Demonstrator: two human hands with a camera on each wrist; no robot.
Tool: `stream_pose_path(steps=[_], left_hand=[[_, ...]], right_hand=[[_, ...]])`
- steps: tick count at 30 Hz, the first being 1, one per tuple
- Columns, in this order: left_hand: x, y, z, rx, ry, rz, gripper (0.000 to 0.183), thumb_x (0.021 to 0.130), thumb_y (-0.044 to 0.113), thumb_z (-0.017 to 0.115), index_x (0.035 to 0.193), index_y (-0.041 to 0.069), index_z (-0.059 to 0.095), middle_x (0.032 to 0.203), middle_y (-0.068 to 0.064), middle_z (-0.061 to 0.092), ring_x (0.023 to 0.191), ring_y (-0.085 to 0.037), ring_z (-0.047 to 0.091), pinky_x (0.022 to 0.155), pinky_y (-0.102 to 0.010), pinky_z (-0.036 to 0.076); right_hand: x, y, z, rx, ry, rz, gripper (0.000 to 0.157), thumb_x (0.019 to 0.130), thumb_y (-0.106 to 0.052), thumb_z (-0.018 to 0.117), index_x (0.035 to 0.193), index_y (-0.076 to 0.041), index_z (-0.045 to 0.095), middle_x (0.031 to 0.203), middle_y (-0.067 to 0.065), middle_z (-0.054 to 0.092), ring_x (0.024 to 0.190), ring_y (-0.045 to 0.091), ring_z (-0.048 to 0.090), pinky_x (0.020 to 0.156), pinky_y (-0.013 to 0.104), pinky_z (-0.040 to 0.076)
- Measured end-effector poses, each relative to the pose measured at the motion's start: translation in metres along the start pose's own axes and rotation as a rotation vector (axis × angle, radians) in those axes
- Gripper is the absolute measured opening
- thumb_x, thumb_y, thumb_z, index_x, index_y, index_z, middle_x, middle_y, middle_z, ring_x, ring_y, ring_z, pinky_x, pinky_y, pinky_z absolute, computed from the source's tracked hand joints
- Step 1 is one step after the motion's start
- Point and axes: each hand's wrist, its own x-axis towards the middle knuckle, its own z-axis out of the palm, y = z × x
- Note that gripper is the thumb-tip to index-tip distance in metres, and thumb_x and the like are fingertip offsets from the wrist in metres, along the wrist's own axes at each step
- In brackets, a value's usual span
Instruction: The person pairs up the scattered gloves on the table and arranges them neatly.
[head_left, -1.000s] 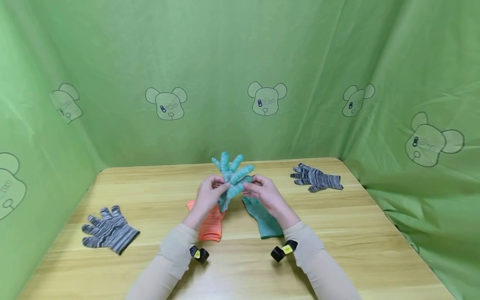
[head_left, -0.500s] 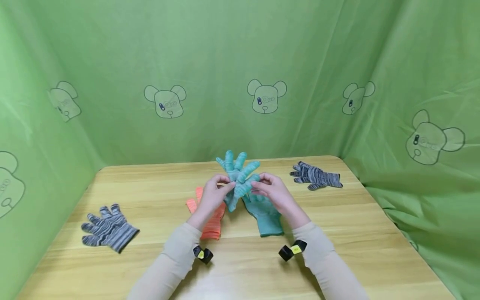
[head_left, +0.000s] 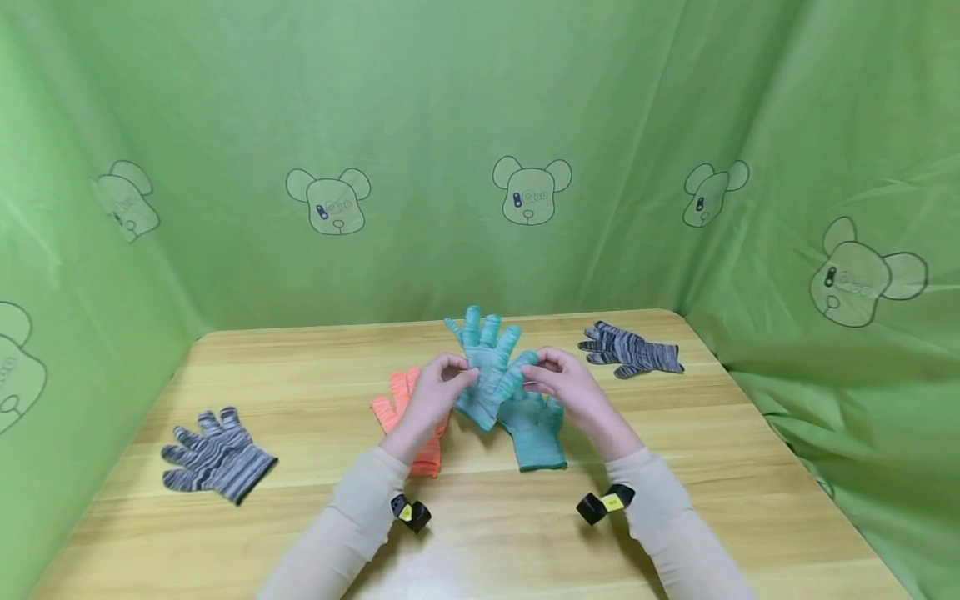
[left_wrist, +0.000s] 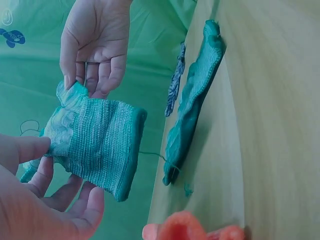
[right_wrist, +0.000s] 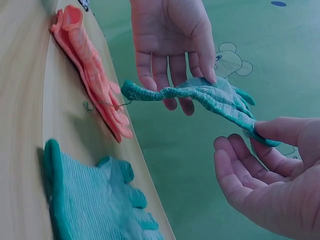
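Observation:
A teal knitted glove (head_left: 487, 375) is held up above the table, its fingers pointing away and its cuff towards me. My left hand (head_left: 437, 387) pinches its left edge between thumb and fingers. On the other side, my right hand (head_left: 570, 385) pinches the glove's thumb, seen closely in the right wrist view. From the cuff a loose thread (left_wrist: 155, 154) hangs down. Below lies a second teal glove (head_left: 538, 437), flat on the table and partly covered by the raised one. Behind my left wrist, an orange glove (head_left: 427, 454) lies partly hidden.
A grey striped glove (head_left: 219, 457) lies at the table's left, and another grey striped glove (head_left: 630, 350) at the far right. Green curtains (head_left: 435, 100) with bear-head outlines enclose the wooden table (head_left: 300, 533) at the back and sides.
Both hands have moved to the right with the raised teal glove. It has turned flatter and spread out, showing more of its palm area. More of the orange glove is visible.

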Motion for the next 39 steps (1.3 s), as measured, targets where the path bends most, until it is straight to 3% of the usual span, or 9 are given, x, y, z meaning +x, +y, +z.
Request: stream_pose_path(steps=[7,15,24,29,33,39], left_hand=[[-0.005,0.004,0.007,-0.015,-0.07,-0.041,0.024,0.092,0.014,0.065,0.108,-0.004,0.06,0.1,-0.008,0.063,0.089,-0.012,0.056,0.074,-0.022,0.047],[-0.025,0.032,0.012,-0.067,-0.139,-0.087,0.019,0.093,0.009,0.062,0.105,-0.005,0.057,0.09,-0.002,0.058,0.082,-0.014,0.054,0.072,-0.025,0.047],[-0.014,0.004,0.023,-0.114,-0.16,-0.064,0.021,0.09,0.012,0.068,0.103,-0.001,0.058,0.092,-0.001,0.059,0.08,-0.01,0.055,0.068,-0.023,0.047],[-0.013,-0.002,0.024,-0.114,-0.145,-0.062,0.022,0.089,0.014,0.07,0.103,0.001,0.059,0.094,-0.001,0.06,0.081,-0.01,0.056,0.07,-0.025,0.049],[-0.012,-0.003,0.026,-0.099,-0.15,-0.075,0.022,0.089,0.011,0.069,0.104,-0.002,0.06,0.093,-0.002,0.06,0.079,-0.01,0.056,0.071,-0.026,0.051],[-0.013,-0.006,0.031,-0.09,-0.176,-0.092,0.022,0.09,0.011,0.068,0.107,-0.002,0.063,0.097,-0.006,0.063,0.083,-0.01,0.059,0.082,-0.039,0.056]], right_hand=[[-0.007,0.0,-0.011,-0.009,0.004,-0.003,0.015,0.093,-0.009,0.063,0.097,-0.001,0.051,0.087,-0.003,0.061,0.082,0.009,0.066,0.086,0.03,0.058],[-0.012,0.0,-0.025,-0.036,0.012,-0.006,0.013,0.094,-0.007,0.06,0.101,0.0,0.052,0.088,-0.005,0.062,0.081,0.008,0.066,0.091,0.038,0.057],[-0.018,-0.002,-0.036,-0.045,0.018,-0.019,0.014,0.095,-0.009,0.061,0.099,-0.003,0.05,0.09,-0.004,0.059,0.083,0.008,0.065,0.091,0.037,0.057],[-0.019,-0.002,-0.038,-0.059,-0.006,-0.027,0.013,0.095,-0.01,0.061,0.099,-0.004,0.05,0.091,-0.004,0.059,0.083,0.007,0.065,0.087,0.031,0.058],[-0.018,-0.002,-0.04,-0.076,-0.011,-0.029,0.011,0.095,-0.008,0.059,0.101,-0.002,0.051,0.09,-0.005,0.06,0.083,0.007,0.065,0.088,0.033,0.057],[-0.017,-0.001,-0.045,-0.079,0.008,-0.031,0.013,0.094,-0.004,0.058,0.102,0.003,0.051,0.086,-0.005,0.061,0.08,0.006,0.065,0.084,0.03,0.058]])
